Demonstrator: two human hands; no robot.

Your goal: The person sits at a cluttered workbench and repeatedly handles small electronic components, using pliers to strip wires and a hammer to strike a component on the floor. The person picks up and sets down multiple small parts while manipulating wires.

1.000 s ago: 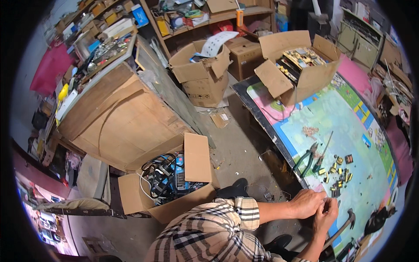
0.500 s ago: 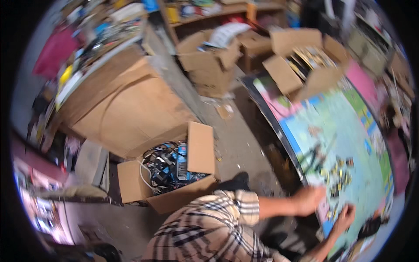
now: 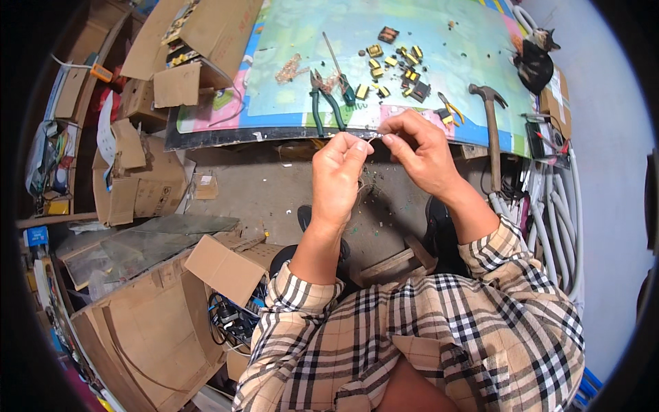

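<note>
Just in front of the table's near edge, my left hand (image 3: 335, 182) and my right hand (image 3: 420, 154) are raised close together, fingertips pinched. A thin copper-coloured wire (image 3: 374, 139) runs between them, and a loose bit shows below my left palm. On the table (image 3: 274, 103) beyond lie green-handled pliers (image 3: 325, 106) and a screwdriver (image 3: 345, 90), with a tangle of copper wire (image 3: 291, 69) to their left. Several small yellow-and-black transformers (image 3: 412, 74) are scattered behind my right hand. Small yellow-handled cutters (image 3: 449, 110) rest nearer the edge.
A hammer (image 3: 491, 127) juts over the table's edge at the right, and a cat (image 3: 535, 63) lies at the far right corner. Grey pipes (image 3: 559, 226) stand below. An open carton (image 3: 177, 89) occupies the table's left end; a cable-filled box (image 3: 237, 312) sits beside me.
My view has swung from the left side round to the table. Both hands, earlier apart and blurred by the table's edge, are now together at the wire.
</note>
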